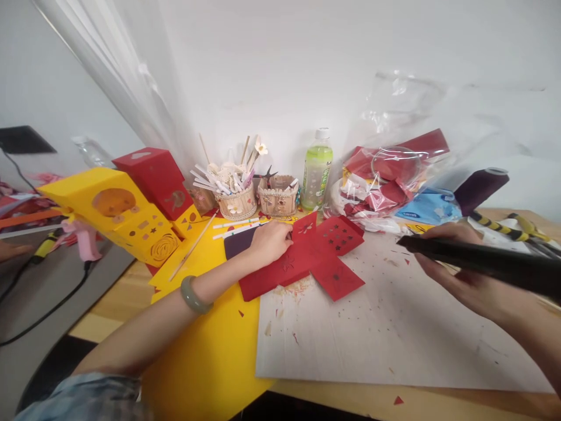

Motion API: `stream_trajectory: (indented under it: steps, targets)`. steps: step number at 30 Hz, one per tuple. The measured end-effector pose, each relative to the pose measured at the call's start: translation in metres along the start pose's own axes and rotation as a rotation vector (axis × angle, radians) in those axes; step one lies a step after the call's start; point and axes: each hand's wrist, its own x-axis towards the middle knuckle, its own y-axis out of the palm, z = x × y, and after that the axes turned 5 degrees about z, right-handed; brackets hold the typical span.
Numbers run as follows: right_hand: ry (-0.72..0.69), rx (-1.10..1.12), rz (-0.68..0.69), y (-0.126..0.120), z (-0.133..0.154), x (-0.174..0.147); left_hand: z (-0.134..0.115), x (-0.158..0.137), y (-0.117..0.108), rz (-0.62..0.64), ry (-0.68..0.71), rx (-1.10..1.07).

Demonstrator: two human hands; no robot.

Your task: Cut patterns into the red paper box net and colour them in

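A red paper piece with several flaps point(307, 251) lies partly on the yellow sheet and partly on the pale board, with flower and star shapes cut through it. My left hand point(272, 241) rests on its upper left part. The fingers are curled in, and what is between them is hidden. A dark purple piece point(235, 245) lies just left of that hand. On the right, my right hand point(467, 275) grips a long, flat black object point(486, 263), held above the board. Its kind does not show clearly.
The pale board point(324, 351) bears paper scraps. Behind stand a green drink bottle point(318, 169) and two decorated baskets. Yellow point(118, 216) and red paper boxes point(153, 175) stand left, near a pink glue gun point(87, 240). Plastic bags point(381, 175) and tissues point(429, 204) lie right.
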Motion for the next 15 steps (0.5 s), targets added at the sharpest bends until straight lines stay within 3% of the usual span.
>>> stream_trajectory:
  steps: [6,8,11,13,15]
  targets:
    - [0.094,0.118,0.116,0.004,0.008,-0.007,-0.008,-0.01,-0.011,-0.258,-0.012,0.118]
    - [0.148,0.145,0.207,0.008,0.004,-0.011,-0.016,-0.017,-0.015,-0.278,0.048,0.144]
    - [0.252,0.16,0.281,0.014,-0.003,-0.015,-0.028,-0.032,-0.013,-0.106,0.309,0.173]
    - [0.309,0.153,0.262,0.018,-0.007,-0.016,-0.033,-0.044,-0.003,0.033,0.512,0.184]
    - [0.367,0.147,0.23,0.024,-0.008,-0.016,-0.035,-0.055,0.011,0.08,0.628,0.216]
